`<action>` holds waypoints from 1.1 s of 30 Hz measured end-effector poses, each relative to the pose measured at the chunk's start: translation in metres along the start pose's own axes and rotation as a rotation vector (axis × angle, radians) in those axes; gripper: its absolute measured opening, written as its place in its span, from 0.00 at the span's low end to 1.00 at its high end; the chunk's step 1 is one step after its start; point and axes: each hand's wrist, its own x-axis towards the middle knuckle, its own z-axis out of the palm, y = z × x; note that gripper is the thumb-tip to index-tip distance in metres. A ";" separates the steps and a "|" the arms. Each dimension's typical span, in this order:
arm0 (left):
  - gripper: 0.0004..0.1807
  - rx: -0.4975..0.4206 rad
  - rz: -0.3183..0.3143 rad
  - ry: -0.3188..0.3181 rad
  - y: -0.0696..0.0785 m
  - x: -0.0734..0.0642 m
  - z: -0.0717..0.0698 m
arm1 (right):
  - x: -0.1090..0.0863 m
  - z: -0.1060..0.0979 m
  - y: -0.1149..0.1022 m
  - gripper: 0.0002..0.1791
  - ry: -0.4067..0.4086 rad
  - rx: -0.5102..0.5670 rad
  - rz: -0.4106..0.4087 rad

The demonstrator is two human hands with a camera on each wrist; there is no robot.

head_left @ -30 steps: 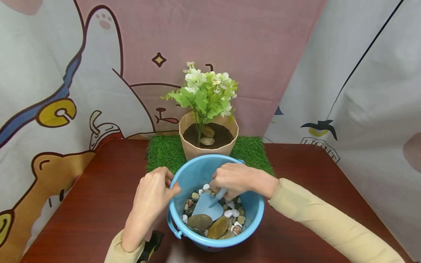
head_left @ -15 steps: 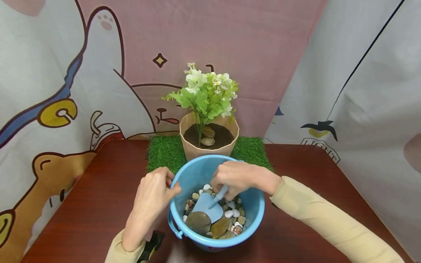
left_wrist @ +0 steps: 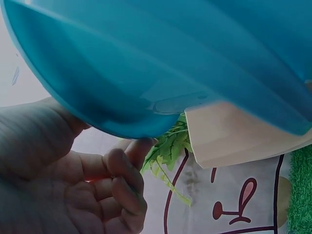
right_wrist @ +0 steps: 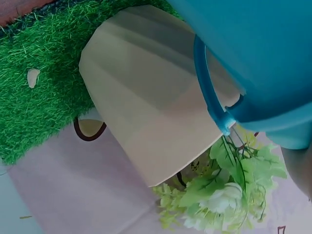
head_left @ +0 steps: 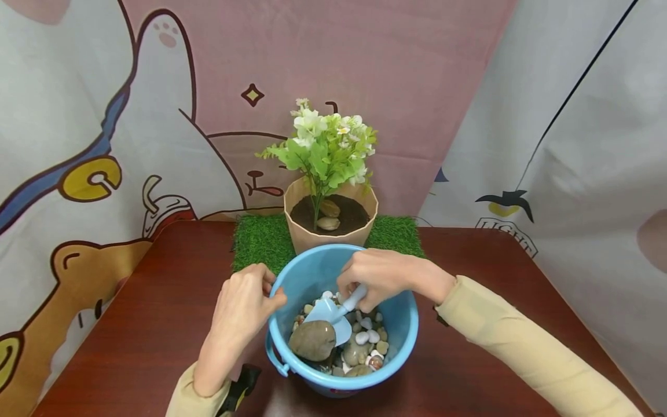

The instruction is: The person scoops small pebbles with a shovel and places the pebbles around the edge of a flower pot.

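A light-blue bucket [head_left: 410,341] with pebbles and larger stones inside stands on the table in the head view. My left hand [head_left: 241,307] holds its rim at the left, thumb at the edge. In the left wrist view, my left hand's fingers [left_wrist: 127,168] curl just beneath the bucket rim [left_wrist: 97,127]. Inside the bucket, my right hand [head_left: 379,275] grips the handle of a pale-blue toy shovel [head_left: 322,311]. A large grey-brown stone [head_left: 314,340] overlaps the near edge of its blade. Another rounded stone [head_left: 356,350] lies right of the blade among small white and tan pebbles.
Just behind the bucket, a beige flowerpot [head_left: 332,238] holds dark soil, two stones and a white-flowered plant [head_left: 325,145]. Beneath the pot lies an artificial grass mat [head_left: 263,243] on the reddish-brown table [head_left: 172,289]. A printed cloth [head_left: 406,75] hangs behind.
My right hand has moved slightly up and right with the shovel. The large stone has shifted up and left, and the stone beside it now shows differently. My left hand stays at the rim.
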 end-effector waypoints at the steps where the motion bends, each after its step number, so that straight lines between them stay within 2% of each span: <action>1: 0.06 0.000 0.000 0.000 0.000 0.000 0.000 | -0.001 -0.001 0.000 0.10 0.005 0.005 0.000; 17: 0.06 -0.002 0.010 -0.006 0.000 0.001 0.000 | -0.030 -0.014 0.012 0.09 0.145 0.106 -0.008; 33: 0.06 -0.012 -0.001 -0.018 0.000 0.000 0.000 | -0.051 -0.027 0.023 0.08 0.213 0.136 0.058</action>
